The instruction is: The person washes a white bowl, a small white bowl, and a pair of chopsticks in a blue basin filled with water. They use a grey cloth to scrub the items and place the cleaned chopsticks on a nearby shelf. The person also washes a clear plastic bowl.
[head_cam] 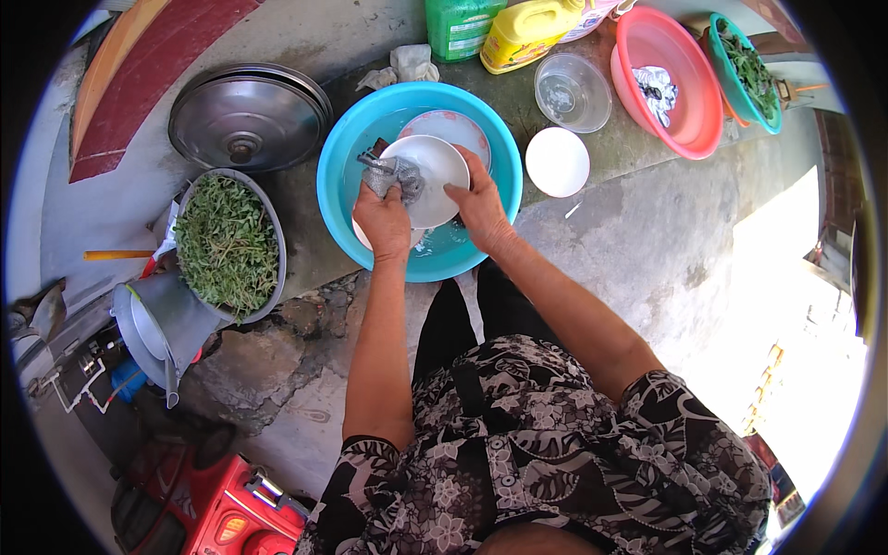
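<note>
Over a blue plastic basin (329, 166) of water, my right hand (483, 205) grips the right rim of a white bowl (440, 166), thumb inside it. My left hand (383, 220) holds a grey, mesh-like cloth (388, 179) against the bowl's left side. Behind the bowl, a plate with a reddish patterned rim (454, 123) sits in the basin. Another white dish edge (362, 236) shows below the bowl, mostly hidden by it and my left hand. Some dark items near the cloth are too covered to tell.
Right of the basin stand a white bowl (557, 162), a clear plastic tub (573, 94) and a pink basin (694, 104) with a crumpled bag. Detergent jugs (533, 31) line the wall. Left are metal lids (243, 125), a basin of greens (229, 243) and a metal bucket (170, 322).
</note>
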Demonstrator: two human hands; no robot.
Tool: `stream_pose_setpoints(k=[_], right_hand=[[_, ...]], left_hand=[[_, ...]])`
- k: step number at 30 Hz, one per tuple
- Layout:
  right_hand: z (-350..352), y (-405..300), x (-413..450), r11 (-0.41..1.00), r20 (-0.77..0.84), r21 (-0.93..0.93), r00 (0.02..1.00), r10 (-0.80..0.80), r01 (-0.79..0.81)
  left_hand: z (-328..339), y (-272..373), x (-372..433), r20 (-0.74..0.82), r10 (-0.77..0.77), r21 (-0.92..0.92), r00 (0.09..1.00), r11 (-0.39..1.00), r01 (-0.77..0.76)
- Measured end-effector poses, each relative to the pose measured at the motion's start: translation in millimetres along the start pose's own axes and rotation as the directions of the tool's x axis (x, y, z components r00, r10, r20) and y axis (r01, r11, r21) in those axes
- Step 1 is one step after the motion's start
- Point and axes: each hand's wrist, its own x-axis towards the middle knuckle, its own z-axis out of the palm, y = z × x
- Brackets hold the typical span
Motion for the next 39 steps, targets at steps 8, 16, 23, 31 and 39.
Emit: stream_pose_setpoints(k=[8,16,23,31,39], right_hand=[[-26,-21,51,0.926,0.391,-0.305,0.856,0.336,-0.224],[-3,12,-10,0.946,0.081,-0.312,0.995,-0.059,0.081],[-13,-26,15,0.959,0.145,-0.228,0.968,0.204,-0.168],[-32,-13,29,0.913,0.354,-0.331,0.865,0.354,-0.239],[-9,21,-34,0.934,0.022,-0.344,0.995,-0.096,0.097]], left_hand=[[-15,-20,23,0.170,-0.102,-0.060,0.980,0.992,0.114],[1,-24,-11,0.025,-0.293,-0.187,0.956,0.938,0.292],[7,-14,-14,-0.007,-0.362,-0.365,0.932,0.869,0.334],[-11,-15,-16,0.174,-0.454,-0.362,0.874,0.796,0.485],[-6,-17,-30,0.154,-0.513,-0.411,0.845,0.744,0.527]])
